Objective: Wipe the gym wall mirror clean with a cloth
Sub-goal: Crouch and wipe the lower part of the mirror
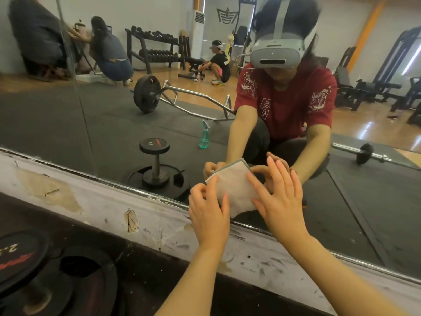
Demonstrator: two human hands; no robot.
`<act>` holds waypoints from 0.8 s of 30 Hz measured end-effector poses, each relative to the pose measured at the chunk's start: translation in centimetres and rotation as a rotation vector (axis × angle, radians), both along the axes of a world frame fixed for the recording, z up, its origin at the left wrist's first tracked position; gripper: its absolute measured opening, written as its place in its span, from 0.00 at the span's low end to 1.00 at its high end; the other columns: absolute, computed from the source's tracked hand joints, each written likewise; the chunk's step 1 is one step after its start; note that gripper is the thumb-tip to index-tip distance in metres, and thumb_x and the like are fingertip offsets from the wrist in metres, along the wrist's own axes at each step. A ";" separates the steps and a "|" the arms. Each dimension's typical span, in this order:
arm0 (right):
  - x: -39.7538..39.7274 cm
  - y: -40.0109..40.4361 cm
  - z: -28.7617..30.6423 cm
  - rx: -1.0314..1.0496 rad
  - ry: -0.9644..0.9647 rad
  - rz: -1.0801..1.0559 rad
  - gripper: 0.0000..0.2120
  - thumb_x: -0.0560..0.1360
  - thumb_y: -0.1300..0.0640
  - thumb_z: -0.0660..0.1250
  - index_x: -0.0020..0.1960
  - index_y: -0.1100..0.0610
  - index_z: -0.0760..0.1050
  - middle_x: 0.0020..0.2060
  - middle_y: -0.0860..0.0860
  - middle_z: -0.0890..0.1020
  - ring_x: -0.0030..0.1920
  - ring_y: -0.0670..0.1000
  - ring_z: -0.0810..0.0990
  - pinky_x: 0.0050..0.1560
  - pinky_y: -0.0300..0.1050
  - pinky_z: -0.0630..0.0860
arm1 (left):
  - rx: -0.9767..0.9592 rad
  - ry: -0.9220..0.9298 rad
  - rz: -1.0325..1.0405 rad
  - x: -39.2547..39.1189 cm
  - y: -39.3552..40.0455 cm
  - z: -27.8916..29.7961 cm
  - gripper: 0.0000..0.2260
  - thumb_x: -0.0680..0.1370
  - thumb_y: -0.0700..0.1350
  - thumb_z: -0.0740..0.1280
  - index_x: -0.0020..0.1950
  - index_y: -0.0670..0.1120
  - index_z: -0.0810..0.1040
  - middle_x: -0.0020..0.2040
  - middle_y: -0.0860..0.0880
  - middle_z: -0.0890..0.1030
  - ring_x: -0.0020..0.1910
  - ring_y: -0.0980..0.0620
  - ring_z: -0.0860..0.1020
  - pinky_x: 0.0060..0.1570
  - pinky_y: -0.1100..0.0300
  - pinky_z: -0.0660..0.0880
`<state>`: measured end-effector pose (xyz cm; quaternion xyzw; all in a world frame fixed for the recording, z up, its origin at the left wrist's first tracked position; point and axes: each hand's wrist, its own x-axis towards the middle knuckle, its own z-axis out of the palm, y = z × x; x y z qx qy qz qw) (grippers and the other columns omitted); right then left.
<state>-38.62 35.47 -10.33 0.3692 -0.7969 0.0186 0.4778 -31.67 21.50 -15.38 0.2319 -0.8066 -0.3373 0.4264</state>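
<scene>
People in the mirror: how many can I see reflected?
3: the cloth holder in a red shirt, one crouching at far left, one crouching by a bench. Others may be hidden.

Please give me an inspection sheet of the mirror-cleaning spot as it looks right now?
Surface: wall mirror, its lower edge near the floor; the white wall strip beneath is chipped and scuffed.
Job's things: folded white cloth held against the mirror low down; a green spray bottle shows only as a reflection.
Clutter: a dumbbell standing on end on a weight plate at lower left, both also reflected.
Hands: left hand grips the cloth's left edge; right hand has its fingers spread on the cloth's right side.
Cables: nothing seen.
Surroundings: the reflection shows a dumbbell rack, a trap bar, benches and two people crouching.
</scene>
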 end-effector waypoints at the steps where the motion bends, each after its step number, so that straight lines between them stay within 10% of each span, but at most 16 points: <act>1: 0.3 -0.1 -0.2 -0.063 -0.017 -0.031 0.37 0.67 0.56 0.78 0.73 0.54 0.69 0.75 0.65 0.60 0.76 0.64 0.57 0.74 0.65 0.55 | -0.007 -0.014 0.011 -0.1 0.2 -0.2 0.23 0.76 0.52 0.69 0.69 0.54 0.66 0.59 0.50 0.66 0.52 0.56 0.67 0.45 0.56 0.78; 13: 0.5 2.4 -2.0 -0.251 -0.120 -0.106 0.34 0.74 0.51 0.72 0.76 0.52 0.62 0.78 0.63 0.54 0.78 0.63 0.51 0.75 0.65 0.47 | 0.007 -0.135 0.079 -2.0 3.5 0.3 0.40 0.75 0.65 0.59 0.80 0.44 0.51 0.79 0.42 0.48 0.77 0.40 0.53 0.70 0.43 0.55; 19: -0.1 3.5 -2.3 -0.166 -0.083 -0.149 0.42 0.68 0.53 0.77 0.77 0.52 0.61 0.78 0.62 0.54 0.78 0.63 0.53 0.72 0.69 0.52 | 0.321 -0.036 0.182 -2.8 0.1 3.6 0.38 0.78 0.60 0.63 0.80 0.44 0.51 0.80 0.43 0.48 0.76 0.42 0.52 0.74 0.41 0.57; 24: -0.1 3.3 -2.4 -0.173 -0.078 -0.166 0.46 0.66 0.53 0.79 0.77 0.51 0.59 0.78 0.62 0.56 0.78 0.64 0.53 0.72 0.71 0.53 | 0.224 0.064 0.106 -3.2 0.1 5.3 0.32 0.82 0.52 0.61 0.81 0.50 0.47 0.79 0.41 0.49 0.76 0.42 0.55 0.71 0.48 0.63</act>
